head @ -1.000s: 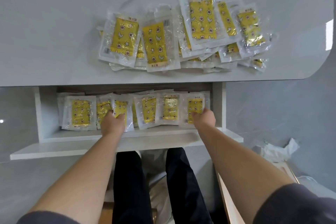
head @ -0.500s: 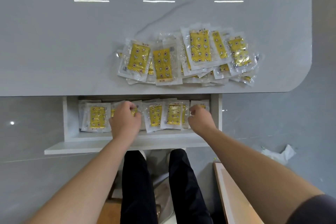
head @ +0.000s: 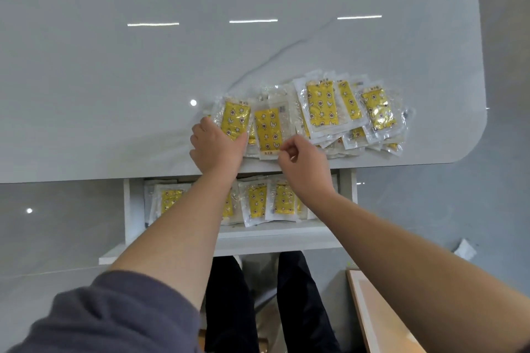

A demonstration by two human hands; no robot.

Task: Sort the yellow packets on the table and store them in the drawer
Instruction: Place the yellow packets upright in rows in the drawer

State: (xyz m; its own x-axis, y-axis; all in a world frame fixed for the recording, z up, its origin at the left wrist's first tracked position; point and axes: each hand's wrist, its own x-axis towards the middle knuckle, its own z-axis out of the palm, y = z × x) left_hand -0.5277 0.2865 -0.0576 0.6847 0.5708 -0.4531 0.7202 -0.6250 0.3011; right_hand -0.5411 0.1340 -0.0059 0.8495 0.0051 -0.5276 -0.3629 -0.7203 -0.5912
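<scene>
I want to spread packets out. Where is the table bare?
The tabletop is bare left of the left hand and beyond the packet pile. Crowded: the pile itself near the right front edge, and the drawer.

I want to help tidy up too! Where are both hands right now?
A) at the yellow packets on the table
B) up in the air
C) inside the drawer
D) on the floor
A: the left hand lies on the leftmost packet and the right hand is at the packet beside it, both on the table above the open drawer.
</scene>
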